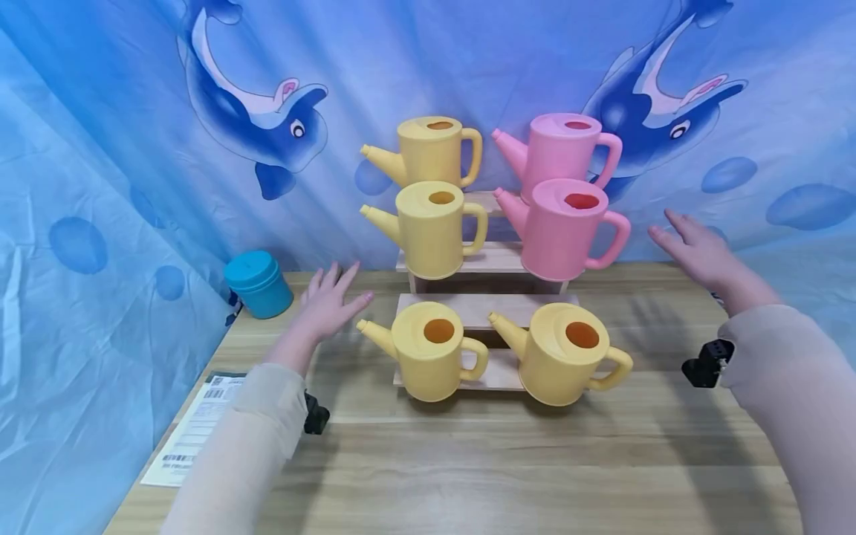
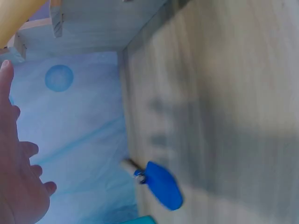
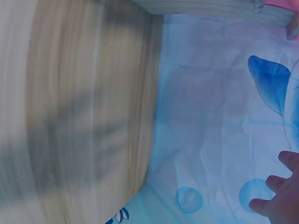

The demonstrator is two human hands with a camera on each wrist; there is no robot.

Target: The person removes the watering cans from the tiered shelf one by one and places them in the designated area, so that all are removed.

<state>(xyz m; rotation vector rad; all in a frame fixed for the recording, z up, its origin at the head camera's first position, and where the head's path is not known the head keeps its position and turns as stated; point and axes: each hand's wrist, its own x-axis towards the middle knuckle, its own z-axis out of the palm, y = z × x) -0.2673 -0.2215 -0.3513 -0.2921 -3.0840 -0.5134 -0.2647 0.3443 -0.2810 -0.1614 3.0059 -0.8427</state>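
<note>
My left hand (image 1: 326,306) is held above the table, left of a wooden stepped stand (image 1: 468,306), fingers extended and holding nothing. My right hand (image 1: 702,256) hovers right of the stand, fingers spread and free of any object. Several small watering cans stand on the stand's steps, spouts to the left. Yellow ones include the front left can (image 1: 428,371), the front right can (image 1: 562,371), the middle left can (image 1: 430,241) and the top left can (image 1: 428,152). Pink are the middle right can (image 1: 560,241) and the top right can (image 1: 558,156). Neither hand touches a can.
A teal lidded jar (image 1: 259,286) stands at the table's back left. Printed papers (image 1: 197,431) lie by the left edge. In the left wrist view, a small blue-bladed trowel (image 2: 162,185) lies near the table's edge. A blue dolphin-print curtain (image 1: 414,59) hangs behind.
</note>
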